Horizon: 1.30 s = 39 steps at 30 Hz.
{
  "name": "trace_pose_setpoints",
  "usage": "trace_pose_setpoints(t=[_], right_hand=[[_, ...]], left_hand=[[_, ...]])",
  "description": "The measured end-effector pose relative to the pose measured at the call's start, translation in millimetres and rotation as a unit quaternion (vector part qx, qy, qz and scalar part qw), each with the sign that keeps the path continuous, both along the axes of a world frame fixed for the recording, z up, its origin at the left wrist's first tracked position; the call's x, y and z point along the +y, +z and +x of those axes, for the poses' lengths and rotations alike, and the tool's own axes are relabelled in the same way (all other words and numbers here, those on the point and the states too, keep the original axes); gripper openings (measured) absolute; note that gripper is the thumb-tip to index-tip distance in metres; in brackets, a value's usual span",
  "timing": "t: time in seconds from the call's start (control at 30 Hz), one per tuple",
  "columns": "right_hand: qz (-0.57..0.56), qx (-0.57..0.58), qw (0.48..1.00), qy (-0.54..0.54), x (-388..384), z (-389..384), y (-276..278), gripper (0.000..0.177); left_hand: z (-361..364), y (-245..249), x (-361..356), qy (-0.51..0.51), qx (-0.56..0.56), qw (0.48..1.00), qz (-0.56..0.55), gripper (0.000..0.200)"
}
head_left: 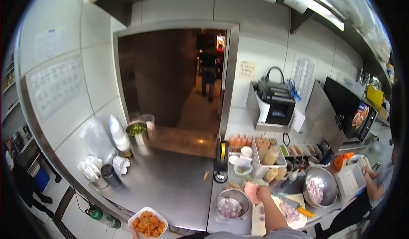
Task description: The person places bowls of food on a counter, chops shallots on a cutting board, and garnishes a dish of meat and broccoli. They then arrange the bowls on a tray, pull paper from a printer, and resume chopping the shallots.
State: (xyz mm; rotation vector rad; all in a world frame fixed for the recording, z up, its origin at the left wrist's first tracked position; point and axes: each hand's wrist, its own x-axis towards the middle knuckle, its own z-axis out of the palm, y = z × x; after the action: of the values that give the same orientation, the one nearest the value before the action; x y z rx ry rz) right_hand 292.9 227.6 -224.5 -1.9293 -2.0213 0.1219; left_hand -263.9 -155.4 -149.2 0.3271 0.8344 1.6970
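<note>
At the bottom left, my left hand (pixel 134 234) grips the side of a white tub (pixel 131 221) filled with chunky orange-red food (pixel 148 224). My right hand (pixel 254 192) reaches forward over the counter, between a metal pot (pixel 232 204) and a white cutting board (pixel 258 226); its fingers are blurred. Pieces of peeled onion (pixel 230 209) lie in the pot. Chopped onion (pixel 289 212) sits on the board beside a knife with an orange handle (pixel 306 211). To the right stands a large steel bowl (pixel 328 200) of chopped onion.
A steel counter (pixel 170 175) runs under the pass-through opening. On it stand a pot of greens (pixel 137 130), stacked cups (pixel 119 132) and a dark cup (pixel 111 175). A basket of sauce bottles (pixel 262 166) is behind my right hand. Another person's arm (pixel 372 188) is at the right.
</note>
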Motion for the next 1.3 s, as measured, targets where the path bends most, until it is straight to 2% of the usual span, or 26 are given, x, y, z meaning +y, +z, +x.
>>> trace_pose_setpoints(t=[0.03,0.07,0.13,0.17,0.2,0.23,0.27,0.3,0.47,0.53,0.57,0.63,0.7,0.73,0.83,0.87,0.93,0.97,1.03,1.07,1.1,1.13,1.17,1.23,1.27,1.3], right_hand=[[0.009,0.017,0.999,-0.045,-15,-13,16,0.021],[0.001,0.025,0.998,-0.064,-21,-16,21,0.021],[0.04,0.013,0.998,-0.053,-22,-4,4,0.018],[0.007,0.039,0.998,-0.055,-24,3,1,0.017],[-0.061,-0.022,0.993,-0.1,-21,11,5,0.022],[0.021,0.022,0.995,-0.091,-37,2,30,0.034],[0.118,0.086,0.989,-0.018,-51,-10,61,0.046],[0.144,0.079,0.986,0.023,-59,-11,87,0.048],[0.041,0.093,0.994,-0.037,-101,-71,205,0.041],[0.032,0.148,0.988,-0.01,-101,-105,226,0.035],[0.025,0.179,0.983,0.002,-98,-126,233,0.032],[-0.021,0.153,0.988,0.011,-87,-161,240,0.03],[-0.064,0.074,0.994,0.05,-54,-211,233,0.021],[-0.072,0.083,0.992,0.065,-38,-219,219,0.018],[-0.073,0.023,0.99,0.116,8,-279,202,0.013],[-0.089,-0.022,0.987,0.132,35,-287,178,0.017],[-0.098,-0.118,0.981,0.117,71,-319,147,0.022],[-0.102,-0.12,0.98,0.121,85,-331,130,0.022],[-0.101,-0.147,0.984,0.01,103,-348,86,0.03],[-0.107,-0.148,0.983,0.015,114,-345,56,0.03],[-0.126,-0.23,0.963,0.065,125,-336,26,0.029],[-0.142,-0.309,0.933,0.114,121,-345,25,0.028],[-0.146,-0.308,0.933,0.116,114,-351,25,0.028],[-0.076,-0.075,0.992,0.063,84,-361,44,0.03],[-0.146,0.094,0.984,0.047,65,-371,67,0.027],[-0.21,0.259,0.942,0.03,45,-378,88,0.025]], left_hand=[[1,7,12,0.013,-0.027,0.999,-0.014,0.068],[-4,4,40,-0.033,0.111,0.991,0.072,0.077],[-16,5,51,-0.065,0.043,0.997,-0.022,0.072],[-24,-5,62,-0.074,0.062,0.994,-0.057,0.072],[-33,-18,74,-0.093,0.053,0.992,-0.071,0.072],[-36,-20,87,-0.109,0.057,0.989,-0.083,0.073],[-42,-20,96,-0.13,0.038,0.984,-0.117,0.073],[-44,-20,107,-0.142,0.043,0.981,-0.123,0.074],[-64,-41,155,-0.203,0.103,0.966,-0.122,0.076],[-66,-32,169,-0.223,0.102,0.961,-0.127,0.077],[-66,-24,176,-0.225,0.137,0.949,-0.174,0.075],[-71,-22,188,-0.231,0.168,0.932,-0.223,0.074],[-80,-30,198,-0.218,0.412,0.866,-0.181,0.061],[-81,-24,200,-0.207,0.433,0.863,-0.16,0.059],[-85,-31,201,-0.183,0.474,0.852,-0.128,0.055],[-86,-33,199,-0.183,0.471,0.853,-0.132,0.055],[-86,-37,194,-0.133,0.481,0.864,-0.061,0.05],[-87,-33,193,-0.131,0.479,0.866,-0.067,0.05],[-93,-23,185,-0.161,0.51,0.84,-0.09,0.047],[-97,-28,182,-0.145,0.549,0.82,-0.076,0.044],[-101,-26,179,-0.145,0.548,0.82,-0.082,0.044],[-106,-20,176,-0.182,0.482,0.847,-0.134,0.043],[-110,-17,174,-0.218,0.412,0.866,-0.183,0.042],[-118,-24,174,-0.206,0.401,0.875,-0.177,0.041],[-121,-26,177,-0.191,0.391,0.885,-0.167,0.04],[-125,-26,181,-0.191,0.39,0.885,-0.167,0.04]])
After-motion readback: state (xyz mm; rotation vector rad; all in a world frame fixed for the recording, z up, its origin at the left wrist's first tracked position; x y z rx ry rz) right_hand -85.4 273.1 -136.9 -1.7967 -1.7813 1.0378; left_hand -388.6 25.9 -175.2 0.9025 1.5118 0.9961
